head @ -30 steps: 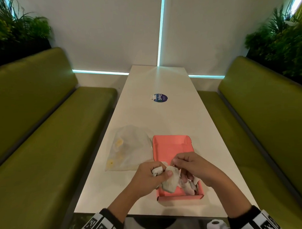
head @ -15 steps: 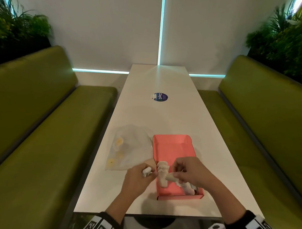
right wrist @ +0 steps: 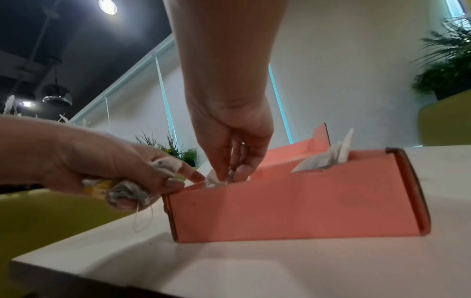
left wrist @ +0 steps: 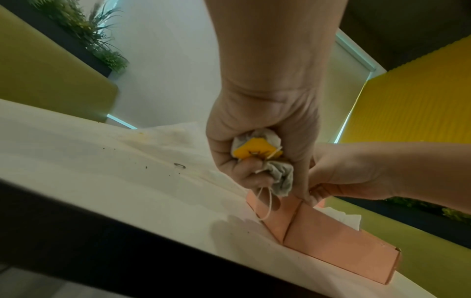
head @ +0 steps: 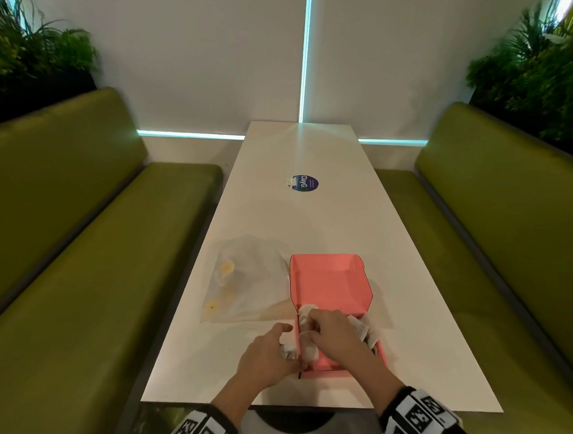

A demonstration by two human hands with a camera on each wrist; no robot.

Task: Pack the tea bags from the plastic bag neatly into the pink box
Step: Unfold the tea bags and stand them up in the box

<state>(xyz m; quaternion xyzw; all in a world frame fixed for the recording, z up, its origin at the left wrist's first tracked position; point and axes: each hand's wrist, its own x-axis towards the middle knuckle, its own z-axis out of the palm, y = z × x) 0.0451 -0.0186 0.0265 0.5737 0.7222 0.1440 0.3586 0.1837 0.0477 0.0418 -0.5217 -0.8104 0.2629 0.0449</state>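
Note:
The pink box (head: 329,280) stands open on the white table (head: 305,222), lid tilted back, with white tea bags (head: 363,327) poking out at its right side. My left hand (head: 267,357) is just left of the box's near-left corner and grips a bunch of tea bags (left wrist: 277,173) with a yellow tag (left wrist: 254,151) and a dangling string. My right hand (head: 328,335) reaches down into the box at its left wall and pinches a white tea bag (right wrist: 214,178). The clear plastic bag (head: 248,283) lies flat to the left of the box.
Green benches (head: 69,257) run along both sides of the narrow table. A round blue sticker (head: 305,183) sits farther up the tabletop. Plants (head: 533,62) stand behind the bench backs. The table's near edge lies just under my wrists.
Both hands have dropped lower. The right hand carried one tea bag from the left hand's bunch down into the box; the left hand shifted to the box's left side.

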